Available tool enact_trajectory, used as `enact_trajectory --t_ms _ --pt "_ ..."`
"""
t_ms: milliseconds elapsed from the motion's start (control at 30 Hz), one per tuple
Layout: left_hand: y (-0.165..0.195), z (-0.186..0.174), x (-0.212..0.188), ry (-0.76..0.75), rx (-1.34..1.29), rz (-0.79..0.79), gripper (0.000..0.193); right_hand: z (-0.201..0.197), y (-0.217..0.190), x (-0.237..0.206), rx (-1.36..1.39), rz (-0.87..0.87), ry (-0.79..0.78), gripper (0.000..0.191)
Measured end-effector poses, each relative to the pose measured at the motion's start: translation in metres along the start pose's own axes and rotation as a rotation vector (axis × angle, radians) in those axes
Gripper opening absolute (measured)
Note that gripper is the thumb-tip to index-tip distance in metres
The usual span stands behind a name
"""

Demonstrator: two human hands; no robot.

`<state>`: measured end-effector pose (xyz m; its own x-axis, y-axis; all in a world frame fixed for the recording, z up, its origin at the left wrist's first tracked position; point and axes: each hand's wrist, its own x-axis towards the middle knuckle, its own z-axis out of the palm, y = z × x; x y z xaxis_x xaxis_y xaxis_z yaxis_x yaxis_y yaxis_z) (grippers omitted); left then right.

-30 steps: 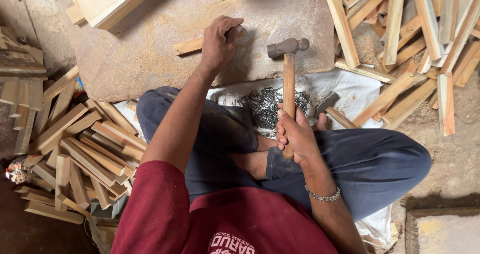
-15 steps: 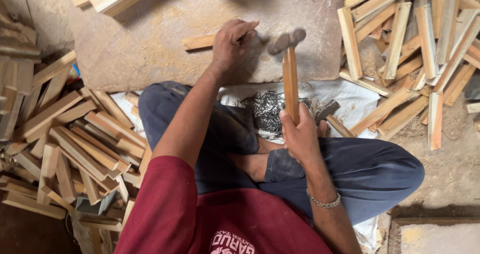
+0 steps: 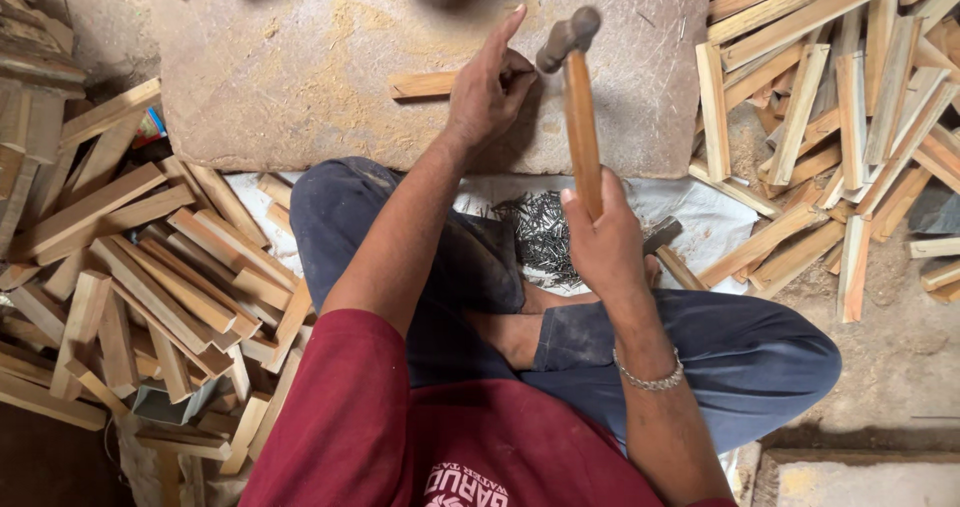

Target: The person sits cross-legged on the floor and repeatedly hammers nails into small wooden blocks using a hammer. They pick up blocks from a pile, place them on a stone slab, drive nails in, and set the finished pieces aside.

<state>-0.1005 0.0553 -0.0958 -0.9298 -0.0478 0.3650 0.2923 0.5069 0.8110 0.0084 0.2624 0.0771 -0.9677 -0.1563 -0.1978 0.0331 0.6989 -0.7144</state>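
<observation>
1. Your right hand point(image 3: 600, 237) is clenched round the lower half of the hammer's point(image 3: 578, 107) wooden handle. The steel head is up near your left fingers, just above the stone slab point(image 3: 300, 77).
2. Your left hand point(image 3: 488, 92) rests on the wooden strip point(image 3: 425, 84) lying flat on the slab. Thumb and fingers are pinched together at the strip's right end, index finger sticking up. They probably hold a nail, but it's too small to tell.
3. Risk: the hammer head is almost touching your left fingertips. A slightly off strike would likely hit a finger rather than the strip.
4. Risk: your grip sits low on the handle. That gives more swing and less aim at such a small target.
5. Risk: the strip is pinned at one end only, the free left end unsupported by your hand. A glancing blow could make it skid or flip on the dusty slab.
6. The loose nail pile point(image 3: 535, 229) lies on the white sheet point(image 3: 700, 217) between your knees, close to your bare foot point(image 3: 515, 332). Shift carelessly and you could get pricked.
7. Wood offcut stacks point(image 3: 150, 277) crowd both sides, so there's little room for your elbows.
</observation>
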Motion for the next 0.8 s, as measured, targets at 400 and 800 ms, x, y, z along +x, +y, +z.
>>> enact_trajectory --t_ms 400,800 --pt "-0.001 -0.012 -0.002 0.051 -0.085 -0.059 0.098 0.028 0.001 -0.008 0.153 -0.131 0.221 0.038" --pt "-0.014 0.001 -0.004 0.036 -0.068 -0.050 0.096 0.041 0.042 -0.065 0.428 0.409 -0.087 0.032"
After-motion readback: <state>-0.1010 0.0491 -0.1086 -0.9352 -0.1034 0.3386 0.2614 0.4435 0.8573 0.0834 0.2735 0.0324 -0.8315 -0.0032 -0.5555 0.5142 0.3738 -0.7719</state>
